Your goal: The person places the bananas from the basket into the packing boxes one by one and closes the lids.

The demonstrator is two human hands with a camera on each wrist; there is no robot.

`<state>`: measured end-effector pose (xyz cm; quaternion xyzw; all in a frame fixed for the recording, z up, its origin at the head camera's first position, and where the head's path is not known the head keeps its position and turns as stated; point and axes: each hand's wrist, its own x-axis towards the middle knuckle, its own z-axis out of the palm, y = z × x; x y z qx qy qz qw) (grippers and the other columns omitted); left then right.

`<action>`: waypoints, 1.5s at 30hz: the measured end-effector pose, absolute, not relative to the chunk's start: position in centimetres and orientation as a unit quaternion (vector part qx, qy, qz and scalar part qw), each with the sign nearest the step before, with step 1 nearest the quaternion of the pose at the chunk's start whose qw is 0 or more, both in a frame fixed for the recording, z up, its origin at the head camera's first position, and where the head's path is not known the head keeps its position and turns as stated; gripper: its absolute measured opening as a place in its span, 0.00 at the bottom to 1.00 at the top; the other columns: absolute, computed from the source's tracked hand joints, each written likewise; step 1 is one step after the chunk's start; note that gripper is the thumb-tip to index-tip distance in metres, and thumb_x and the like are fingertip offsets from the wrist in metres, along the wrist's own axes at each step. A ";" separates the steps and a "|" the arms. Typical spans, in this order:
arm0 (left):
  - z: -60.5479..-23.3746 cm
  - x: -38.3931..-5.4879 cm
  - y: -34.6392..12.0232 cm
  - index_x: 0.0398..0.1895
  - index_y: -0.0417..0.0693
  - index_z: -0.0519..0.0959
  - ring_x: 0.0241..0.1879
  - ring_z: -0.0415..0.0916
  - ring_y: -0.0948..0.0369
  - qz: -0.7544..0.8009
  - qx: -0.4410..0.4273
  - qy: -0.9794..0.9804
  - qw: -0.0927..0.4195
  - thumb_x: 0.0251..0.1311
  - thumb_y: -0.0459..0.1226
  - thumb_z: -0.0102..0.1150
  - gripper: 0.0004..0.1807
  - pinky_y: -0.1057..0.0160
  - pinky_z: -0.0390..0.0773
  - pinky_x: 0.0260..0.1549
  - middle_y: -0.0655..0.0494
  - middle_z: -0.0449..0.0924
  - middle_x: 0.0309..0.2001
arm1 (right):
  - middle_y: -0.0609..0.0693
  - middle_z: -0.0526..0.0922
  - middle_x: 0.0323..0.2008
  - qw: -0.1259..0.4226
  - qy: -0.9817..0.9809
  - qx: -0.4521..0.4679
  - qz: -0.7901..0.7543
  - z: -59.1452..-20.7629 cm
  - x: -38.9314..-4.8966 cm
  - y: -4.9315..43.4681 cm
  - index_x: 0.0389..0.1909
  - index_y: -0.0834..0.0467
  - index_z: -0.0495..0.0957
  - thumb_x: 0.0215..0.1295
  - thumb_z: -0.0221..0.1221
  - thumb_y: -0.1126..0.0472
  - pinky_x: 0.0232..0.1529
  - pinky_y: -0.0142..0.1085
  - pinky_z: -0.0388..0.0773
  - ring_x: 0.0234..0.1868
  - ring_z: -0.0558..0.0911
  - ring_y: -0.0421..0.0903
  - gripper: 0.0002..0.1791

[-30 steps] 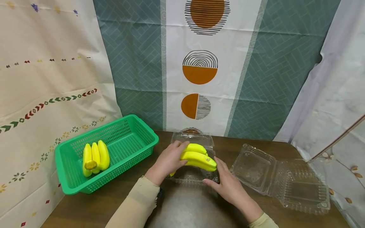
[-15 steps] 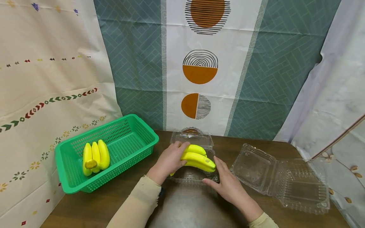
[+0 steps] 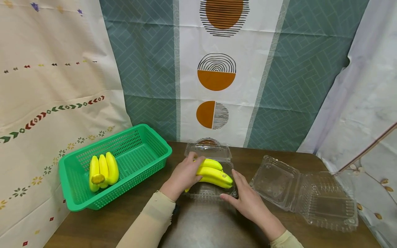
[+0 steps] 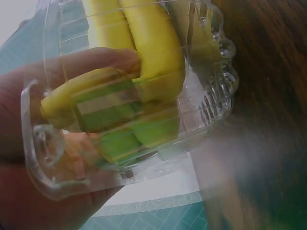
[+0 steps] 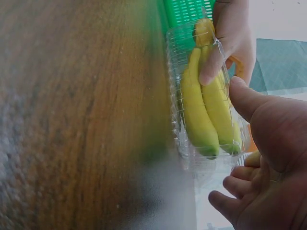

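A bunch of yellow bananas [image 3: 215, 176] with green tips lies within a clear plastic clamshell container [image 3: 206, 197], whose lid [image 3: 208, 151] is folded back toward the curtain. My left hand [image 3: 185, 174] grips the bunch at its stem end, fingers over the top. Through the container wall in the left wrist view, the bananas [image 4: 156, 48] show their green ends. My right hand [image 3: 248, 197] stands at the container's right side with fingers relaxed and spread; in the right wrist view its thumb [image 5: 247, 98] is close to the rim. Whether it touches cannot be seen.
A green plastic basket [image 3: 149, 167] at left holds another banana bunch [image 3: 103, 172]. A second clear clamshell [image 3: 277, 184] lies spread open on the brown table [image 3: 198, 224] at right. Patterned curtains [image 3: 149, 69] hang behind and at both sides.
The banana bunch has sunk slightly, its right tip shifting a little down and left into the container. My left hand keeps its grip; the right hand has hardly moved.
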<state>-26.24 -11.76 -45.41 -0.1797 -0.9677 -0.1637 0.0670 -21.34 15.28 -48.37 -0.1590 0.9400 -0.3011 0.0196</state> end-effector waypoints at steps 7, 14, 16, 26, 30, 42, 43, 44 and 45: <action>-45.6 -26.3 -11.8 0.80 0.53 0.73 0.55 0.80 0.47 -0.159 -0.181 -0.968 0.071 0.66 0.41 0.81 0.40 0.46 0.86 0.50 0.41 0.69 0.69 | 0.61 0.54 0.87 0.018 0.941 -0.161 -0.298 -48.4 -21.5 15.2 0.92 0.55 0.46 0.73 0.70 0.34 0.69 0.70 0.72 0.77 0.72 0.68 0.61; -45.6 -26.3 -11.7 0.80 0.52 0.73 0.51 0.80 0.49 -0.148 -0.184 -0.969 0.072 0.66 0.42 0.81 0.41 0.49 0.86 0.47 0.43 0.72 0.64 | 0.62 0.53 0.88 0.021 0.941 -0.159 -0.297 -48.2 -21.4 15.1 0.92 0.54 0.46 0.73 0.70 0.34 0.69 0.70 0.72 0.77 0.72 0.68 0.61; -45.6 -26.2 -11.8 0.80 0.51 0.73 0.51 0.80 0.49 -0.147 -0.185 -0.969 0.070 0.66 0.42 0.81 0.41 0.49 0.86 0.47 0.43 0.72 0.64 | 0.62 0.54 0.88 0.020 0.941 -0.160 -0.297 -48.2 -21.4 15.1 0.92 0.55 0.46 0.73 0.70 0.34 0.69 0.70 0.72 0.77 0.72 0.68 0.61; -45.6 -26.2 -11.8 0.81 0.51 0.72 0.54 0.79 0.50 -0.143 -0.186 -0.970 0.065 0.67 0.43 0.81 0.42 0.49 0.85 0.49 0.45 0.73 0.64 | 0.61 0.53 0.88 0.019 0.940 -0.162 -0.298 -48.2 -21.4 15.1 0.92 0.55 0.46 0.73 0.70 0.34 0.69 0.70 0.72 0.77 0.72 0.67 0.61; -45.6 -26.2 -11.8 0.81 0.50 0.73 0.54 0.78 0.50 -0.140 -0.189 -0.969 0.070 0.67 0.43 0.81 0.41 0.48 0.85 0.49 0.44 0.74 0.63 | 0.61 0.53 0.88 0.021 0.940 -0.162 -0.300 -48.2 -21.3 15.1 0.92 0.55 0.46 0.72 0.70 0.33 0.69 0.70 0.72 0.77 0.72 0.67 0.62; -45.4 -26.1 -11.8 0.80 0.50 0.73 0.55 0.77 0.49 -0.158 -0.182 -0.969 0.061 0.66 0.43 0.81 0.41 0.48 0.86 0.51 0.43 0.73 0.64 | 0.62 0.53 0.88 0.023 0.941 -0.163 -0.297 -48.1 -21.3 15.1 0.92 0.55 0.46 0.74 0.69 0.34 0.69 0.70 0.72 0.77 0.72 0.68 0.61; -45.4 -26.1 -11.8 0.79 0.50 0.73 0.55 0.76 0.49 -0.160 -0.183 -0.968 0.062 0.66 0.43 0.81 0.40 0.48 0.86 0.51 0.43 0.73 0.64 | 0.62 0.53 0.88 0.023 0.941 -0.164 -0.296 -48.0 -21.3 15.1 0.92 0.56 0.46 0.74 0.69 0.35 0.69 0.70 0.72 0.77 0.72 0.68 0.60; -45.4 -26.1 -11.8 0.79 0.49 0.74 0.55 0.76 0.49 -0.161 -0.183 -0.968 0.062 0.67 0.43 0.81 0.40 0.48 0.86 0.50 0.43 0.73 0.64 | 0.62 0.52 0.88 0.023 0.940 -0.165 -0.296 -48.0 -21.3 15.2 0.92 0.56 0.46 0.74 0.69 0.35 0.69 0.70 0.72 0.77 0.72 0.68 0.60; -45.4 -26.1 -11.8 0.79 0.49 0.74 0.55 0.76 0.49 -0.161 -0.183 -0.968 0.063 0.67 0.43 0.80 0.39 0.48 0.86 0.50 0.43 0.73 0.64 | 0.62 0.52 0.88 0.023 0.940 -0.167 -0.296 -47.9 -21.3 15.2 0.91 0.56 0.46 0.74 0.69 0.35 0.69 0.70 0.72 0.77 0.71 0.68 0.60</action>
